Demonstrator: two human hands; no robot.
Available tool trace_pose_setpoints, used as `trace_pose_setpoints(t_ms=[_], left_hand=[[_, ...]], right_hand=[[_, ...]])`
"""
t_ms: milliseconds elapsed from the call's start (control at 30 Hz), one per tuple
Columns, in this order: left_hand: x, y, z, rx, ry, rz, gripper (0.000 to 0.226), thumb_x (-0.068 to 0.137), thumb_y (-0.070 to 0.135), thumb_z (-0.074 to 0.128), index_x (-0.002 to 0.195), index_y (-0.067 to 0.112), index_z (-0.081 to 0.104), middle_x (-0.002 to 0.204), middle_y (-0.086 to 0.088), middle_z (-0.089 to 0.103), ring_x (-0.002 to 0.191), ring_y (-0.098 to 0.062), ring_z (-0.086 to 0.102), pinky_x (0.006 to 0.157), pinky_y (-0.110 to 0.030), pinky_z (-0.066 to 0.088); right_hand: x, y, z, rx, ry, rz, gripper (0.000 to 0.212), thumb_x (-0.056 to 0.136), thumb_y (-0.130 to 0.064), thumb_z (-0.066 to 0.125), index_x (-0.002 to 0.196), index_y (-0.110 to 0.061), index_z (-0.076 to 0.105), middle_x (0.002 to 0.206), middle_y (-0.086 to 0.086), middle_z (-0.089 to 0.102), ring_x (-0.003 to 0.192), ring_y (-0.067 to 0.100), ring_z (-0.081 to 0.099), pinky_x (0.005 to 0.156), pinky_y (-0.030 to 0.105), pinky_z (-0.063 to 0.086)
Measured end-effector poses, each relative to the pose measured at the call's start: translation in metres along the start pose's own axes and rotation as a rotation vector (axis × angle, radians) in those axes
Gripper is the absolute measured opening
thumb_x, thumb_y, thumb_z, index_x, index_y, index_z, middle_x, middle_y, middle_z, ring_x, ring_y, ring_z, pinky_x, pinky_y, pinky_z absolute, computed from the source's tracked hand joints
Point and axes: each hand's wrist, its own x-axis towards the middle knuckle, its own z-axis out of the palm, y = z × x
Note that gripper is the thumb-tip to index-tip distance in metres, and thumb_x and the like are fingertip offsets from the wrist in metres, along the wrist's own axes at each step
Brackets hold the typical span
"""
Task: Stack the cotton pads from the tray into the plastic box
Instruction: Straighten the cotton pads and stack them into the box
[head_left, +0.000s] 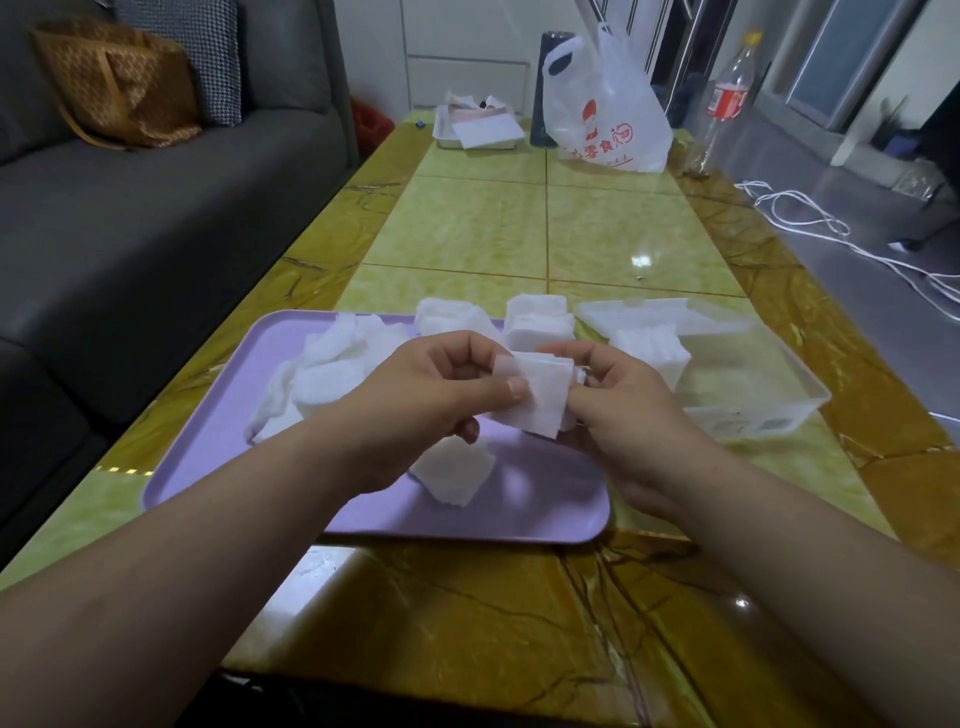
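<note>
Hands come first, nearest the camera: the left hand (436, 395) and the right hand (618, 400) meet above the flat lilac plastic tray (208, 447), both pinching one small sheaf of square white cotton pads (535, 397), thumb and fingers on either side, apparently squaring its edges. Under them a short loose stack of white pads (457, 475) lies on the tray's near middle. On the tray's left a tumbled heap of white pads (322, 374) sprawls unsorted, and along its far rim stand two tidier white blocks of pads (537, 325).

Just right of the tray, nearly touching it, sits the clear rectangular plastic box (753, 384), open, with its translucent lid (660, 312) lying behind it. One block of white pads already inside (649, 351) fills the box's left end; the rest of its floor looks bare.

By my reading the job is well short of half done: one block is stowed, one sheaf is in hand, and most pads remain on the tray.

Room is generous. The glossy green and amber tiled table (519, 234) is open beyond the tray until a white carrier bag (608, 104) at the far end. The box stands close to the table's right edge, so a push rightward could slide it off.
</note>
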Motion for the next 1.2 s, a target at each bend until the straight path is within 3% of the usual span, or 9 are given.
trace_pose_setpoints(t_ms=[167,367,567,667,767,900,1067,1200], left_hand=[[0.006,-0.007,0.002,0.116,0.151,-0.013,0.010,0.086,0.016,0.080,0.083,0.019,0.071,0.078,0.000,0.073,0.066,-0.012,0.059,0.059,-0.029,0.040],[0.007,-0.006,0.002,0.047,0.168,-0.015,0.009,0.084,0.018,0.081,0.082,0.021,0.073,0.079,-0.001,0.068,0.064,-0.011,0.053,0.060,-0.031,0.038],[0.009,-0.012,0.007,0.023,0.221,-0.034,0.013,0.083,0.021,0.083,0.085,0.020,0.071,0.072,0.004,0.065,0.061,-0.009,0.052,0.057,-0.026,0.038],[0.009,-0.013,0.008,0.082,0.258,-0.012,0.023,0.082,0.026,0.085,0.097,0.019,0.070,0.083,0.002,0.071,0.067,-0.007,0.061,0.058,-0.021,0.044],[0.008,-0.013,0.005,0.132,0.241,0.028,0.020,0.083,0.024,0.084,0.100,0.025,0.074,0.088,0.001,0.074,0.074,-0.009,0.066,0.060,-0.021,0.046],[0.007,-0.010,0.004,0.127,0.283,0.084,0.015,0.080,0.019,0.086,0.092,0.019,0.077,0.085,-0.005,0.076,0.072,-0.011,0.066,0.065,-0.026,0.050],[0.005,-0.005,-0.002,0.093,0.173,0.077,0.012,0.081,0.011,0.084,0.086,0.014,0.074,0.075,0.000,0.071,0.065,-0.010,0.060,0.060,-0.025,0.044],[0.003,-0.004,-0.004,0.098,0.037,0.044,0.015,0.080,0.009,0.084,0.090,0.011,0.073,0.081,-0.005,0.071,0.067,-0.012,0.057,0.058,-0.026,0.042]], right_hand=[[-0.004,-0.003,0.003,0.029,-0.046,-0.010,0.028,0.088,-0.006,0.076,0.115,-0.014,0.072,0.100,0.019,0.078,0.083,0.027,0.074,0.071,0.037,0.062],[-0.004,-0.003,0.006,0.055,-0.035,-0.004,0.027,0.091,-0.003,0.072,0.116,-0.013,0.071,0.104,0.022,0.076,0.100,0.040,0.074,0.093,0.058,0.058],[-0.005,-0.004,0.005,0.089,-0.067,-0.001,0.027,0.098,-0.001,0.061,0.123,-0.010,0.067,0.110,0.017,0.077,0.104,0.033,0.074,0.091,0.048,0.061],[-0.003,-0.005,0.004,0.099,-0.075,0.009,0.026,0.099,0.000,0.059,0.121,-0.008,0.069,0.111,0.017,0.077,0.099,0.028,0.074,0.088,0.045,0.062],[-0.001,-0.008,0.002,0.140,-0.081,0.040,0.030,0.098,0.007,0.053,0.120,-0.004,0.070,0.114,0.020,0.075,0.101,0.032,0.073,0.089,0.047,0.062],[0.001,-0.009,0.005,0.197,-0.056,0.075,0.035,0.100,0.010,0.046,0.124,-0.002,0.069,0.118,0.023,0.073,0.107,0.037,0.073,0.090,0.051,0.061],[0.002,-0.011,0.003,0.186,0.083,0.103,0.036,0.105,0.004,0.041,0.108,-0.012,0.074,0.106,0.014,0.077,0.093,0.029,0.077,0.077,0.045,0.065],[0.003,-0.012,-0.003,0.091,0.064,0.076,0.038,0.103,0.004,0.041,0.110,-0.014,0.074,0.112,0.014,0.076,0.100,0.034,0.075,0.082,0.047,0.064]])
